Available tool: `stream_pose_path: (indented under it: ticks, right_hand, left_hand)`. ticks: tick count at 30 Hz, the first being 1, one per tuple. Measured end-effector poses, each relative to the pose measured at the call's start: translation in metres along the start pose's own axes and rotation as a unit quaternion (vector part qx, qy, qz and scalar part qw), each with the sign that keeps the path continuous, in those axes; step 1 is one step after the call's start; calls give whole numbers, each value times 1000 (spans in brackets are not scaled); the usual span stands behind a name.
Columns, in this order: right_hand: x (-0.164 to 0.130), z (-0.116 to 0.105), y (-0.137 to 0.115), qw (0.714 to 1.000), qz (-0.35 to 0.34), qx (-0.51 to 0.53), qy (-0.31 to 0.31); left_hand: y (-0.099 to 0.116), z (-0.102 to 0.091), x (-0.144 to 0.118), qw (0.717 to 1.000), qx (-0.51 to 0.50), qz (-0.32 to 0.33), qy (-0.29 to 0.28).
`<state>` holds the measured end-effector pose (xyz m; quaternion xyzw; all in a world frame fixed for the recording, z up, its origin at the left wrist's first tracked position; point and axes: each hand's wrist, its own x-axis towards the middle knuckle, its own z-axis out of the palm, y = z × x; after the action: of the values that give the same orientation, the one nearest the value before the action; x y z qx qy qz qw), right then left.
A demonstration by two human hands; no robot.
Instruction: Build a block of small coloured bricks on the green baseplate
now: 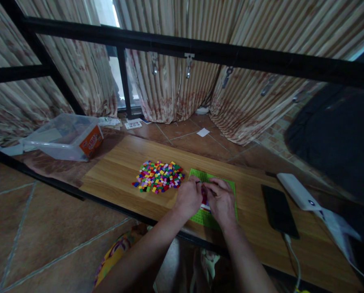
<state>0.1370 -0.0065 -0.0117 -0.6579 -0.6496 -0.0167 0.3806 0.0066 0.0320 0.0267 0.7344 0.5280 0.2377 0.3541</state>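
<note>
A green studded baseplate (203,176) lies flat on a low wooden board (117,171). Both my hands rest on top of it. My left hand (188,197) and my right hand (221,200) meet fingertip to fingertip over a small red and white patch of bricks (205,202) on the plate. Whether either hand pinches a brick is hidden by the fingers. To the left of the plate sits a heap of small bricks in many colours (159,176), a short way from my left hand.
A black phone (279,210) lies on the board to the right with a cable at its near end, beside a white power bank (297,191). A clear plastic box (62,136) sits on the floor at the left. Curtains and a black metal frame stand behind.
</note>
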Motion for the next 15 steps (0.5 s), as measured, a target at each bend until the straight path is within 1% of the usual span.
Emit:
stream_pose_path:
  ticks: [7, 10, 12, 15]
  right_hand:
    - [-2, 1, -1, 1000, 4, -9, -12]
    - [-1, 0, -3, 1000, 13, 3, -10]
    - [0, 0, -5, 999, 27, 32, 1]
    - [2, -4, -6, 993, 61, 97, 42]
  left_hand:
    - [2, -1, 0, 1000, 19, 0, -4]
    - [1, -1, 0, 1000, 14, 0, 0]
    - [0, -2, 1, 1000, 1, 2, 4]
    - [-4, -2, 1, 999, -37, 11, 9]
